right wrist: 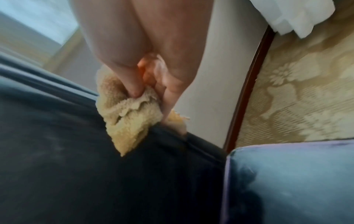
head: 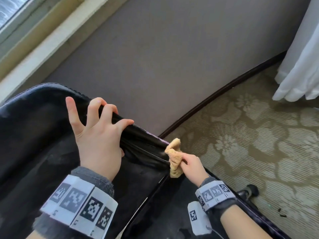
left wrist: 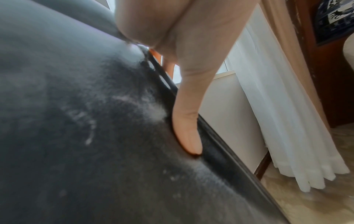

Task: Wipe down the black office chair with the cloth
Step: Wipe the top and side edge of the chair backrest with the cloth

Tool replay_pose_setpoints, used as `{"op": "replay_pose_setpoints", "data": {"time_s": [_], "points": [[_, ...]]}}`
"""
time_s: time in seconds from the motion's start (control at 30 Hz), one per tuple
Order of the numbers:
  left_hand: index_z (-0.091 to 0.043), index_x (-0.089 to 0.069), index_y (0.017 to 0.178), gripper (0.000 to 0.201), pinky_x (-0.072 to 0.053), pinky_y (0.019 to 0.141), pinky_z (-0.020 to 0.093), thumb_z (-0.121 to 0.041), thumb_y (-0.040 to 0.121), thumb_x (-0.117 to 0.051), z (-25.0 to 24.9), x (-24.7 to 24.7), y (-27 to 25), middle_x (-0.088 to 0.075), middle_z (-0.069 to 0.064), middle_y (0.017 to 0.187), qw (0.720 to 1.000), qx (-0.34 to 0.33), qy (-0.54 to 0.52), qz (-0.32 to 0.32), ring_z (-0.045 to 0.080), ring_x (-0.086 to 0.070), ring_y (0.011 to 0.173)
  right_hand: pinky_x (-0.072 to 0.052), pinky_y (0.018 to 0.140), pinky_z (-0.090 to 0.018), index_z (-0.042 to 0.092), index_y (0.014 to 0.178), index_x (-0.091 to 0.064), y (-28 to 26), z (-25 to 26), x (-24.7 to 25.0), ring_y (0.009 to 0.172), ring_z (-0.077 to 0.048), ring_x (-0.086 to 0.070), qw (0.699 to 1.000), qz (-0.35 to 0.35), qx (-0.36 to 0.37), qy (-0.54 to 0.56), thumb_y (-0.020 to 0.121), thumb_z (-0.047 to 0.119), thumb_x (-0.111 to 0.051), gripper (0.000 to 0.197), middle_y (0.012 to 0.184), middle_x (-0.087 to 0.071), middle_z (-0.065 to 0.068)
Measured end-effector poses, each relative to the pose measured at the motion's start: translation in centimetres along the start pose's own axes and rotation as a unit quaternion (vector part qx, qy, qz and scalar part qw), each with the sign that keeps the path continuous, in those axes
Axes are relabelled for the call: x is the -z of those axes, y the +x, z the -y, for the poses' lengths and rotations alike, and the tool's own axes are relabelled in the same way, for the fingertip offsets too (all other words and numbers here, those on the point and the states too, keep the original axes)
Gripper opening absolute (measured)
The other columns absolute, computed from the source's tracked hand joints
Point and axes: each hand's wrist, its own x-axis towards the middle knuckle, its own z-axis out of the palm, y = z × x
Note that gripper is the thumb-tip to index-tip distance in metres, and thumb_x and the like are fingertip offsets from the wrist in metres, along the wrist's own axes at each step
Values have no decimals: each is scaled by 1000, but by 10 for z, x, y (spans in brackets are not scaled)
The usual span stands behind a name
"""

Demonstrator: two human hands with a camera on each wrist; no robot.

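Note:
The black office chair (head: 34, 138) fills the lower left of the head view, its backrest top edge running from upper left down to the right. My left hand (head: 96, 135) grips that top edge, fingers curled over it and thumb pressed into the front padding (left wrist: 188, 142). My right hand (head: 191, 163) holds a bunched tan cloth (head: 174, 157) against the backrest's right edge. In the right wrist view the fingers pinch the cloth (right wrist: 126, 115) on the black upholstery (right wrist: 67, 166). The chair's armrest (right wrist: 291, 181) shows at lower right.
A grey wall (head: 172, 57) stands just behind the chair, with a dark skirting board (head: 224, 90) at its foot. A floral carpet (head: 259, 144) lies to the right. A white curtain (head: 300, 62) hangs at the far right. A chair caster (head: 248, 191) sits on the carpet.

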Motion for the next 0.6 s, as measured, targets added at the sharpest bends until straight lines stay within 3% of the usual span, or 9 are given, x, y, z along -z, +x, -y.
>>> {"op": "replay_pose_setpoints", "data": {"time_s": [0.07, 0.1, 0.13, 0.2, 0.3, 0.4, 0.47, 0.53, 0.6], "points": [[-25, -75, 93, 71, 21, 109, 46, -6, 26, -92, -1, 1, 0, -61, 10, 100, 1000, -1, -3, 3, 34, -33, 121, -48, 78, -11, 15, 105, -71, 5, -1, 10, 88, -14, -64, 1000, -23, -15, -3, 85, -7, -47, 38, 89, -70, -2], [-25, -75, 93, 71, 21, 109, 46, -7, 26, -92, -2, 2, 0, -61, 11, 101, 1000, -2, -5, 3, 35, -34, 122, -47, 73, -4, 14, 105, -70, 7, 3, 18, 88, -13, -64, 998, -47, -16, 23, 85, -8, -47, 39, 89, -69, 2], [-26, -75, 94, 71, 21, 109, 47, -8, 27, -92, -1, 2, 0, -62, 11, 101, 1000, -3, -4, 4, 35, -34, 122, -43, 71, 2, 14, 107, -69, 7, 9, 25, 89, -11, -63, 995, -75, -12, 58, 85, -9, -47, 39, 91, -67, 6], [-26, -75, 95, 70, 20, 109, 48, -8, 29, -92, -1, 2, 0, -61, 11, 102, 1000, -2, 0, 8, 36, -35, 122, -43, 76, 0, 17, 111, -67, 4, 26, 32, 89, -1, -61, 989, -105, 18, 100, 88, -6, -48, 37, 94, -65, 13], [-26, -74, 95, 69, 20, 109, 47, -7, 31, -92, -1, 1, 1, -61, 11, 103, 1000, 0, 4, -1, 36, -35, 123, -39, 87, -7, 22, 114, -65, -8, 53, 11, 93, 7, -58, 994, -35, 94, 49, 89, 8, -56, 30, 102, -63, 18], [-26, -74, 95, 70, 21, 109, 47, -5, 30, -92, 1, -1, 0, -61, 11, 102, 1000, 3, 1, 1, 36, -35, 122, -31, 90, 3, 26, 121, -58, -17, 53, -16, 102, 24, -49, 989, 1, 110, 96, 90, 7, -55, 37, 109, -55, 30], [-25, -74, 95, 72, 21, 109, 47, -5, 29, -91, 2, -1, 0, -61, 10, 101, 1000, 1, 0, -1, 35, -35, 121, -33, 87, 4, 31, 115, -59, -23, 41, -22, 101, 27, -49, 987, -43, 87, 125, 89, -1, -54, 42, 104, -58, 31], [-24, -74, 95, 73, 22, 109, 46, -5, 27, -91, 2, -1, 0, -61, 10, 100, 1000, 0, -1, 0, 35, -35, 121, -40, 88, -1, 28, 111, -65, -26, 19, -23, 95, 25, -53, 988, -90, 37, 115, 87, -5, -53, 42, 97, -62, 27], [-24, -74, 94, 73, 23, 109, 45, -5, 26, -91, 2, 0, 0, -61, 10, 99, 1000, 0, -5, -1, 35, -35, 120, -44, 90, -10, 22, 107, -70, -26, 3, -19, 97, 11, -60, 989, -111, -23, 92, 85, -5, -54, 38, 95, -67, 17]]}}
